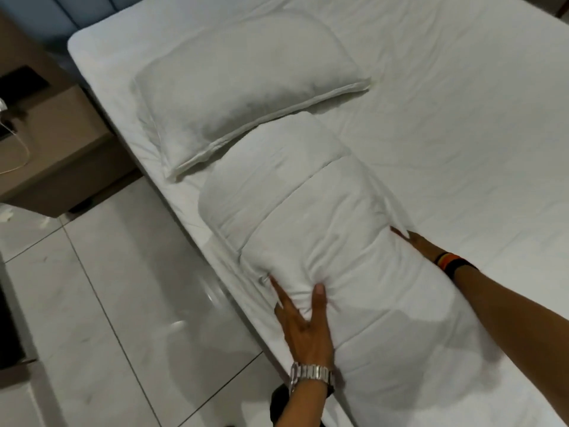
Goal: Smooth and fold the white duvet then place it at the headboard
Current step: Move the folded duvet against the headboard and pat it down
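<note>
White duvet (323, 229) already folded into a long thick bundle, lying along the near edge of the bed (462, 118), its far end touching the lower edge of the pillow (246, 87). Headboard (37, 13) sits beyond the pillow, well ahead of both hands.

Left hand (303, 328) grip: thumb on top of the bundle, fingers spread down its outer side, fabric puckered between them, so it is pinching a fold of duvet at the bundle's left flank. Right hand (420, 243) grip: flat against the opposite flank, fingertips tucked under or behind the fabric; cannot tell whether it is closed on anything. Bundle sits squarely between the two grips.

Handling judgement: soft, puffy, light for its bulk, compresses easily, no stiffness; layers look likely to slide and unfold if lifted by one point. Cotton-like cover, not slippery. Best hold looks like both palms squeezing the flanks low down, or hands scooped underneath mid-length, keeping folds pressed together. Grabbing only the top layer would likely peel the fold open. Nothing fragile here.
</note>
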Available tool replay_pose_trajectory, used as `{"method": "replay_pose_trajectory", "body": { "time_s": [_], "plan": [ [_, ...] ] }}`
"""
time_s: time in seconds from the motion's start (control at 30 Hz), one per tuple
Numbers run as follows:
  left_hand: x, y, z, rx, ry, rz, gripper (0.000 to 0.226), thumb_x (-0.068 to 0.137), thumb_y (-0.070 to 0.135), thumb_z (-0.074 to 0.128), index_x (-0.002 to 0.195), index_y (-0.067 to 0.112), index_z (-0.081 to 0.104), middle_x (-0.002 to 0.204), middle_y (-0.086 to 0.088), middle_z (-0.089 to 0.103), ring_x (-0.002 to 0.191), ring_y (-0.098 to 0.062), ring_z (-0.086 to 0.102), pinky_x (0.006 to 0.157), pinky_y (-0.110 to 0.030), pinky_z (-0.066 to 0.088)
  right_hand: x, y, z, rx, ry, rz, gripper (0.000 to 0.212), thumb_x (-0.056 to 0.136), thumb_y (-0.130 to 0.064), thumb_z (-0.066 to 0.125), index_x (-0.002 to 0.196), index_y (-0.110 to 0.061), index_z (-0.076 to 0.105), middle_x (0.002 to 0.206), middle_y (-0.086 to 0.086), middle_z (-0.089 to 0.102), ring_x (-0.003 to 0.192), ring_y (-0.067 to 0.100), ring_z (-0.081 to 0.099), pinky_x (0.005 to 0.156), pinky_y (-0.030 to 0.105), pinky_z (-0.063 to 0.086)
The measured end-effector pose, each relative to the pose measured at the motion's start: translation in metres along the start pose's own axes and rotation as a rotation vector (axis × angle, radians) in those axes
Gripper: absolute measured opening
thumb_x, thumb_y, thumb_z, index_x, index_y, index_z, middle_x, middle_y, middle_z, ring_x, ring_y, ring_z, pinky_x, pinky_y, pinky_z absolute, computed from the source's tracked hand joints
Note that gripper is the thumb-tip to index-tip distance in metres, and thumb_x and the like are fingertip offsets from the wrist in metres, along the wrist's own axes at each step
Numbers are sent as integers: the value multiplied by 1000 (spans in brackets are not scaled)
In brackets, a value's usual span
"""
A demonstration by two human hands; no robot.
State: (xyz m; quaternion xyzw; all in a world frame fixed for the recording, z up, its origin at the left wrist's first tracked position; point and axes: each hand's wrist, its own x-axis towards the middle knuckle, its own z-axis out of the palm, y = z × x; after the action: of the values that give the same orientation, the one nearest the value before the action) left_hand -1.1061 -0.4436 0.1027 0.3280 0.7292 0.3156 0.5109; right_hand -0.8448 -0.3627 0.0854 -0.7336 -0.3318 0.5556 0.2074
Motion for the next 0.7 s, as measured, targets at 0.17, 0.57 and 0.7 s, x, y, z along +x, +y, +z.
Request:
{"method": "replay_pose_trajectory", "body": {
  "time_s": [0.17, 0.57, 0.7],
  "plan": [
    [20, 50, -19, -80, -33, 89, 98, 66, 98, 51, 147, 75, 1, 152, 2, 42, 139, -19, 47, 106, -31, 42, -15, -62, -5, 16, 117, -40, 52, 108, -25, 41, 154, -2, 34, 159, 19, 38, 144, 30, 39, 104, 23, 27],
    [248, 292, -139, -42, -354, 328, 82, 84, 87, 47, 152, 68, 5, 157, -10, 41, 140, -34, 47, 110, -39, 40, 12, -342, 49, -44, 337, -319, 142, 28, -111, 48, 150, -41, 30, 154, -10, 33, 142, 13, 32, 119, 31, 22],
    [344, 382, -175, 17, -433, 395, 91, 77, 93, 39, 156, 62, 6, 158, -9, 43, 137, -33, 51, 111, -36, 40, 53, -429, 80, -113, 373, -375, 84, 91, -76, 44, 160, -34, 20, 169, 0, 21, 156, 22, 20, 125, 33, 13]
  ]
}}
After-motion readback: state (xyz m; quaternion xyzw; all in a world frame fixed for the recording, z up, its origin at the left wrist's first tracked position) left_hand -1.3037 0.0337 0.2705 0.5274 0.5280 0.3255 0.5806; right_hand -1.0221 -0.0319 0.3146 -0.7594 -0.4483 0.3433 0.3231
